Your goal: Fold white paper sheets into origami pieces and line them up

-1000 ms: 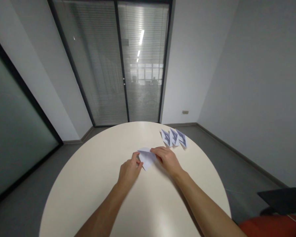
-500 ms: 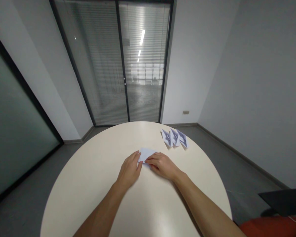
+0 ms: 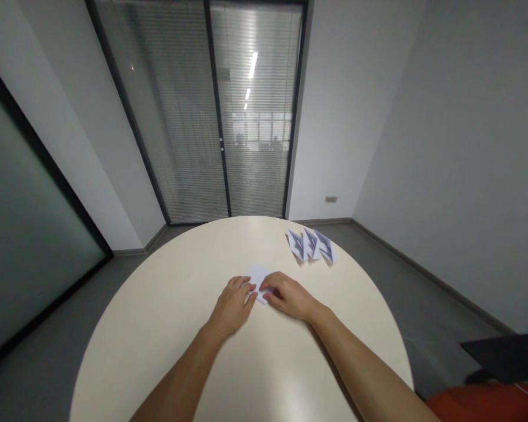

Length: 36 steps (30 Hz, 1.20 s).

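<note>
A small piece of white folded paper [image 3: 258, 274] lies on the round table between my hands. My left hand [image 3: 231, 306] grips its left side, fingertips on top and thumb near the front edge. From the right, my right hand [image 3: 290, 296] has its curled fingers and thumb on the paper's right part. My fingers cover both sides, so the exact fold is hard to make out. Farther right, three folded paper pieces [image 3: 311, 244] with shaded faces sit in an overlapping row.
The cream round table [image 3: 158, 328] has its far edge close to a glass door [image 3: 255, 176] with blinds. At the lower right stand a black flat object [image 3: 506, 357] and something red [image 3: 479, 404]. A wall socket [image 3: 331, 199] is beyond the table.
The paper has turned and come slightly toward me, with its front corner now showing between my hands. My left fingers have drawn closer over it, and my right fingers are more curled.
</note>
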{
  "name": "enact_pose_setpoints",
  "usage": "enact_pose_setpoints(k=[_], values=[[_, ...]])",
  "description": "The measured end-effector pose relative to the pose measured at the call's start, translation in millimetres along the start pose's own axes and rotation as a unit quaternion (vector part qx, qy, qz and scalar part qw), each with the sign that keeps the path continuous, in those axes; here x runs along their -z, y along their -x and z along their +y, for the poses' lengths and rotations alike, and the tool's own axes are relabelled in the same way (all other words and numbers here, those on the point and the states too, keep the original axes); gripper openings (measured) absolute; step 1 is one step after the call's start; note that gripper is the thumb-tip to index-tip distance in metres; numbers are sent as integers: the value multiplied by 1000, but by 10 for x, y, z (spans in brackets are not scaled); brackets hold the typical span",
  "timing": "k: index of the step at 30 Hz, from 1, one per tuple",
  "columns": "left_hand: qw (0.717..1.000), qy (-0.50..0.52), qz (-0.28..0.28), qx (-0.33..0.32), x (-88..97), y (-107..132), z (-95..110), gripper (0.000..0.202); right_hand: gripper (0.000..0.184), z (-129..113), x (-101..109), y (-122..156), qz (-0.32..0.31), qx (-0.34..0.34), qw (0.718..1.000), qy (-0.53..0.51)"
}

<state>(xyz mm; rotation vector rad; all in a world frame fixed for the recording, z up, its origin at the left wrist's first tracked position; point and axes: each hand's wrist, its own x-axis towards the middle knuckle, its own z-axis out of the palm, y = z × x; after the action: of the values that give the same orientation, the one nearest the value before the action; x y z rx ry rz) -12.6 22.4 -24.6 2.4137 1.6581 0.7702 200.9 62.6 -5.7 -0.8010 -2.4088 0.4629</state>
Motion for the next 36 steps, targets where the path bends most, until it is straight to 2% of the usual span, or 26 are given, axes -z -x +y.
enact_pose_setpoints(k=[5,9,13,15,18,21,24,29,36], values=[[999,33,-8,4,67,9,62,24,38,44,19,41,-10,-39,999,14],[998,59,-14,2,123,9,119,13,64,7,31,56,-43,-66,997,22],[996,81,-17,-18,144,15,123,16,80,27,29,74,-84,-81,993,28],[995,91,-16,-25,138,18,109,17,78,52,29,80,-98,-78,991,43],[994,97,-18,-34,122,17,91,19,63,80,28,80,-116,-76,988,62],[993,102,-26,-45,107,11,79,21,62,90,26,70,-130,-86,985,71],[992,107,-29,-51,89,4,60,19,62,95,32,61,-128,-104,983,79],[993,108,-27,-48,55,8,14,19,51,129,60,61,-102,-122,983,92],[994,82,-47,-53,46,12,-3,29,48,153,50,79,-111,-80,989,65]])
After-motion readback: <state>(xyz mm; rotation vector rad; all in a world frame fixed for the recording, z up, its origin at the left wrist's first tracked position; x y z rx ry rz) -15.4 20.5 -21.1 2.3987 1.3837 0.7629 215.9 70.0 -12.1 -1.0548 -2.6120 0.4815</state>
